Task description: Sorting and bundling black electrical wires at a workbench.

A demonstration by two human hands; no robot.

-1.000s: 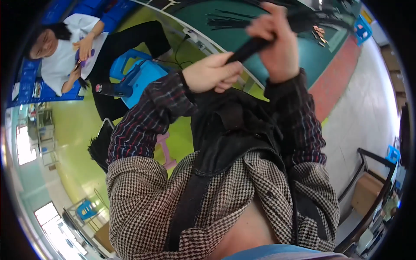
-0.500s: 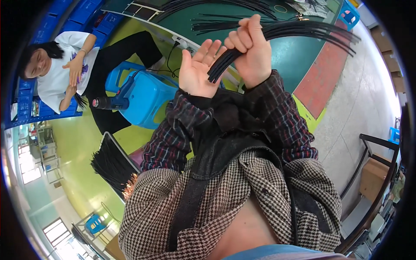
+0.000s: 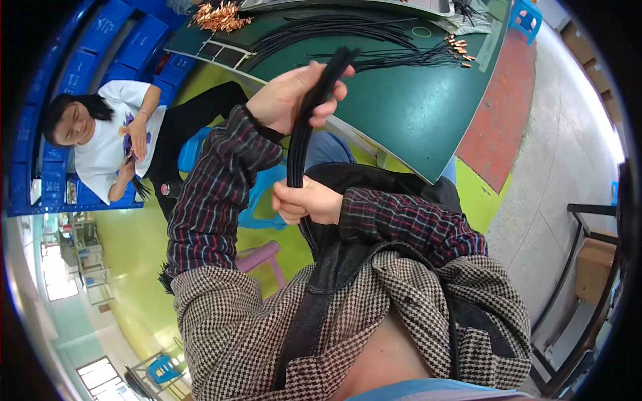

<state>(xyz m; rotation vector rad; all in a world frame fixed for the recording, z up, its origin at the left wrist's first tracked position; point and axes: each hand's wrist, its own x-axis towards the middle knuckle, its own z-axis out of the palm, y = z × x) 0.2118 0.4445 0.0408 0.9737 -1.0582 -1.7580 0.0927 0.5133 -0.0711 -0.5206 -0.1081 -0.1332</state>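
Observation:
A bundle of black wires (image 3: 301, 147) stands nearly upright in front of me, tilted a little to the right at its top. My left hand (image 3: 284, 97) is wrapped around its upper part, with the fingertips showing on the bundle's right side. Lower down, my right hand (image 3: 307, 202) is closed in a fist around the same bundle. The upper ends stick out above my left hand, over the table's near edge. Below my right hand, the lower part of the bundle runs down against my dark apron and is partly hidden.
The green table (image 3: 414, 127) holds more black wires (image 3: 334, 30), some copper-tipped, a pile of copper pieces (image 3: 221, 17) and a metal tray (image 3: 348, 7). A blue stool (image 3: 264, 200) and a pink stool (image 3: 261, 256) stand below. At left, a person (image 3: 110, 137) sits beside blue bins (image 3: 107, 27).
The bundle has swung from lying sideways to nearly upright. My left hand, formerly an open palm by its end, now grips its upper part; my right hand has moved down toward me.

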